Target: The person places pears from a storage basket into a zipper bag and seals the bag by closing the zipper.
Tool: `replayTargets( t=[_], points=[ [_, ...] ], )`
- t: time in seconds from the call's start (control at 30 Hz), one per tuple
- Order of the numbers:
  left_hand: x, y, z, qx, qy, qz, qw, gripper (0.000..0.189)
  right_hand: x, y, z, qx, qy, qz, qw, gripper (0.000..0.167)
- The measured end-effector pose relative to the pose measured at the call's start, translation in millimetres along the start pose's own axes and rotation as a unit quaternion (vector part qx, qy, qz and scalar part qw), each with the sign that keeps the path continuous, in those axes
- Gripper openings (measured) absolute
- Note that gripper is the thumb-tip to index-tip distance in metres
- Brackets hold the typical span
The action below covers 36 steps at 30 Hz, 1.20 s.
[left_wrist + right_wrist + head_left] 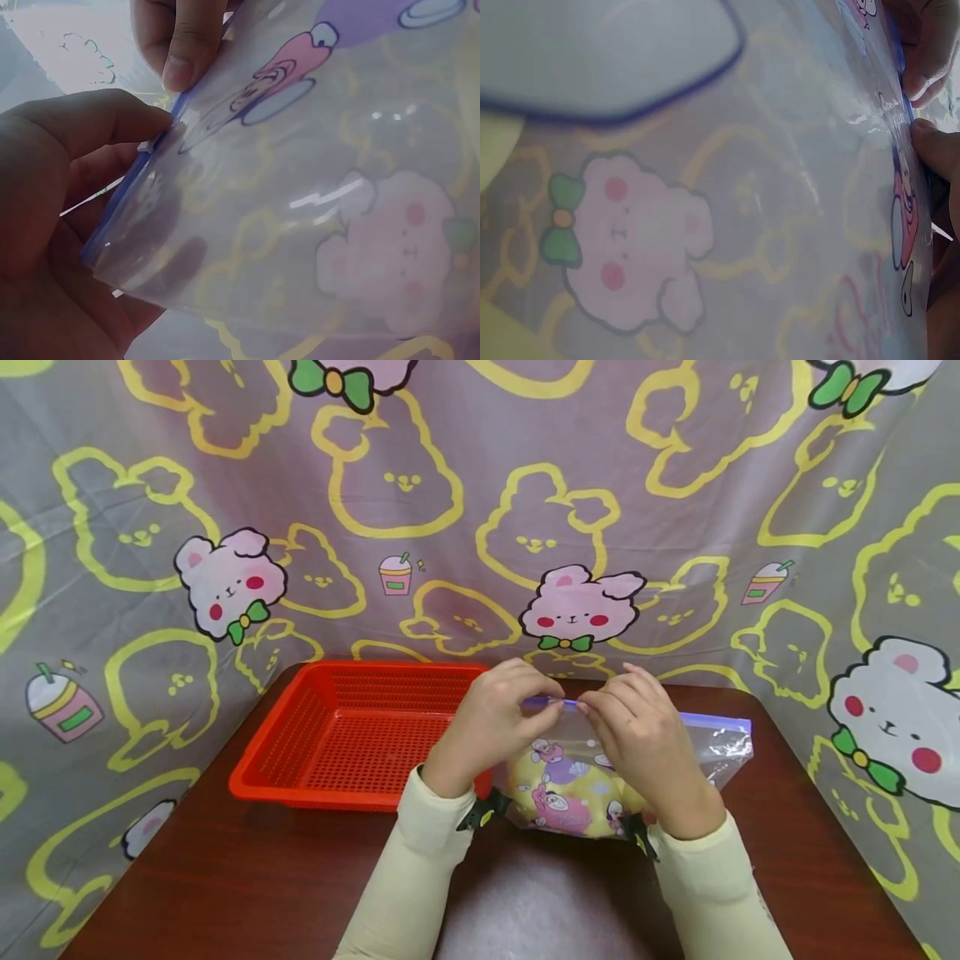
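A clear zip bag [566, 797] with cartoon prints stands upright between both hands, purple zip strip [716, 722] along its top. Something yellow and rounded shows through its lower part; its kind cannot be told. The left hand [491, 718] pinches the strip between thumb and fingers near the left end. In the left wrist view, a small pale slider [145, 146] sits at that hand's [67, 172] fingertips. Close beside it, the right hand [641, 739] pinches the strip too, its thumb [180, 67] on the near face. The right wrist view mostly shows see-through film [780, 195].
To the left, a red perforated plastic basket [322, 794] stands on the dark brown table [187, 877], partly behind the left hand. A cartoon-printed curtain [450, 460] hangs at the back and both sides. A dark strap clasp [483, 810] is at each wrist.
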State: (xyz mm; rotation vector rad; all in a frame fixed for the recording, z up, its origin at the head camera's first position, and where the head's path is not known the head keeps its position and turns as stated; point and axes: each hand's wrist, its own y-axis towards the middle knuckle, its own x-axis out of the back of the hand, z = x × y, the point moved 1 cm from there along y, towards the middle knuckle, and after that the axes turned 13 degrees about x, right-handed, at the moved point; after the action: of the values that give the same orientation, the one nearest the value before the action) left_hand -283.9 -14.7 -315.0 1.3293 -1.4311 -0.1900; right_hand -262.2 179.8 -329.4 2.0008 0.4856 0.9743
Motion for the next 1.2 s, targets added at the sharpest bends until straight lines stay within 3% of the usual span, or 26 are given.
replayTargets(
  t=[1.2],
  points=[
    [9.6,-0.9,9.4,0.028,0.005,-0.013,0.9995,0.005,-0.7,-1.6,-4.2,-0.015,0.008,-0.001,0.9999,0.034]
  ],
)
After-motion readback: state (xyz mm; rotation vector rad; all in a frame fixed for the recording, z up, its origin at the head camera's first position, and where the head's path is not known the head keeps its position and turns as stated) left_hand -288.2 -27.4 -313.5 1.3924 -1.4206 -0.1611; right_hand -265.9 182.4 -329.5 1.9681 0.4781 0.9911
